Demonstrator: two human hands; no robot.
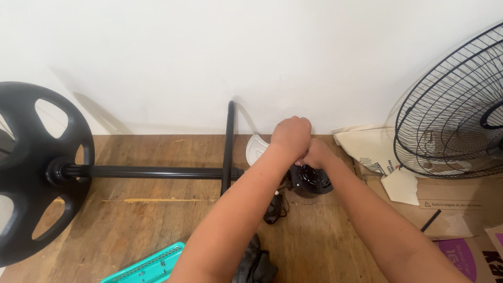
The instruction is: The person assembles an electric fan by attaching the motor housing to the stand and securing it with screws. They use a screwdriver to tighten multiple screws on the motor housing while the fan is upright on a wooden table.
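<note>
- The round black fan base (31,167) fills the left of the frame, tipped on edge, so its pole (152,172) lies flat across the wooden floor (157,220) toward centre.
- At right, a wire fan guard (456,105) leans against the white wall (209,52), parked above flattened brown cardboard (461,204) — one purple-printed panel at lower right.
- At centre, the black motor housing (313,182) lies by the wall; both hands close on it — left hand (291,136) fisted above, right hand (316,155) pinching its top.
</note>
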